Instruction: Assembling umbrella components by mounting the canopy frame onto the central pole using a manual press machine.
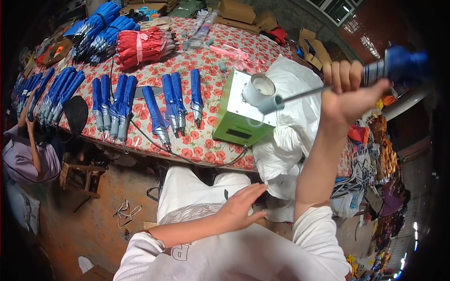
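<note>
My right hand (347, 86) is raised at the right, its fingers wrapped round a folded blue umbrella (407, 65) whose canopy end is smeared by motion. The umbrella's bare metal shaft points left and ends in a grey handle (272, 105). That handle is over a green box-shaped machine (239, 112) with a white top, beside the round white cup (260, 88) on it; whether they touch I cannot tell. My left hand (241, 206) hovers above my lap with fingers stretched out and holds nothing. A white plastic sack (297, 89) lies under my right forearm.
Several folded blue umbrellas (125, 100) lie along the near side of the flower-patterned table (197, 150). Behind them are a red umbrella bundle (143, 47) and blue bundles (101, 30). A black cable (178, 157) runs to the machine. Another person (33, 157) works at the left.
</note>
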`<state>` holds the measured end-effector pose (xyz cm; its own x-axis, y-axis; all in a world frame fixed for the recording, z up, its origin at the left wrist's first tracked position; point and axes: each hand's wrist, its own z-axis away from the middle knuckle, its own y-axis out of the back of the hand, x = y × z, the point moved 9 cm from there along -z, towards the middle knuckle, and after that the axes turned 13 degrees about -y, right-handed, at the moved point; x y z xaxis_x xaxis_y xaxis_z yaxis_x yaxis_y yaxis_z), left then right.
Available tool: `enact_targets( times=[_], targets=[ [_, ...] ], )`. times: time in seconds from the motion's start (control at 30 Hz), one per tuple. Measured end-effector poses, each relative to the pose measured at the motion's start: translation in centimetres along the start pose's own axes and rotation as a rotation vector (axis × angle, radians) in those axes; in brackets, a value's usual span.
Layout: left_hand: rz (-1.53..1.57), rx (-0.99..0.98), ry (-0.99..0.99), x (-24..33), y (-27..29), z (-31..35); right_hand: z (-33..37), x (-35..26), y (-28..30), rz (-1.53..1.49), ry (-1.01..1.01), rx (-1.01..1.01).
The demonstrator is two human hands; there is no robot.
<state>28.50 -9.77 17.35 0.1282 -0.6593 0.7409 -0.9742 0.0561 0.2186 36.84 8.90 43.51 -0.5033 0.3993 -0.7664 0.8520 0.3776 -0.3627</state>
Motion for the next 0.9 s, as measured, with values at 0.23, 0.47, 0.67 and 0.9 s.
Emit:
enact_targets(
  times=[0.23,0.47,0.67,0.9],
  targets=[
    [0.049,-0.020,0.104,-2.8,1.8,0.4,-9.5,4.8,2.4,0.185,-0.067,0.084],
    [0.091,-0.024,0.175,-4.2,1.9,0.5,-9.6,9.2,6.2,0.227,-0.179,0.245],
    [0.128,0.056,0.244,-4.0,3.2,1.8,-6.7,3.1,0.8,0.206,-0.272,-0.161],
    [0.176,0.401,0.139,-2.6,8.5,-2.9,6.0,3.7,-4.9,-0.280,-0.428,-0.490]
  ],
)
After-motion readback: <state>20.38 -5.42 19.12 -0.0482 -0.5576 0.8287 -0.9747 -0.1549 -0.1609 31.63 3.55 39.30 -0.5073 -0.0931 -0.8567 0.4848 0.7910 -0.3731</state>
